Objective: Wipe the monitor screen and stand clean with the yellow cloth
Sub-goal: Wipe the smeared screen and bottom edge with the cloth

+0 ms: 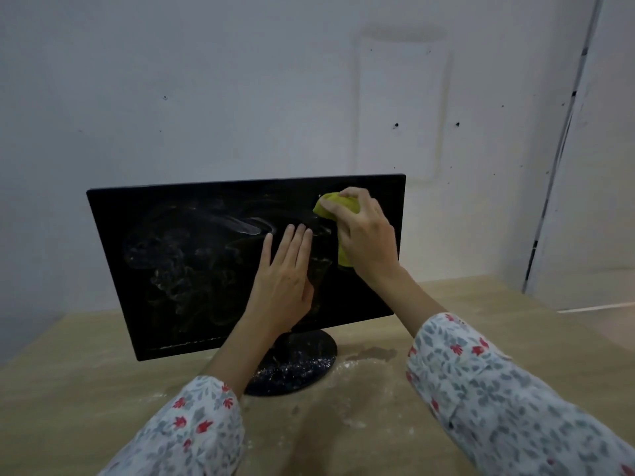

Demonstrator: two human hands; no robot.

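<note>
A black monitor point(192, 262) stands on a wooden table, its screen smeared with pale dusty swirls. Its round black stand point(302, 365) is speckled with white powder. My right hand point(364, 235) presses a bunched yellow cloth point(338, 206) against the screen's upper right corner; part of the cloth hangs below the palm. My left hand point(285, 280) lies flat on the screen just left of it, fingers together and pointing up, holding nothing.
The wooden table point(68, 389) carries scattered white powder and a damp patch point(374, 353) right of the stand. A pale wall rises close behind the monitor, and a white panel edge point(563, 159) runs down at the right.
</note>
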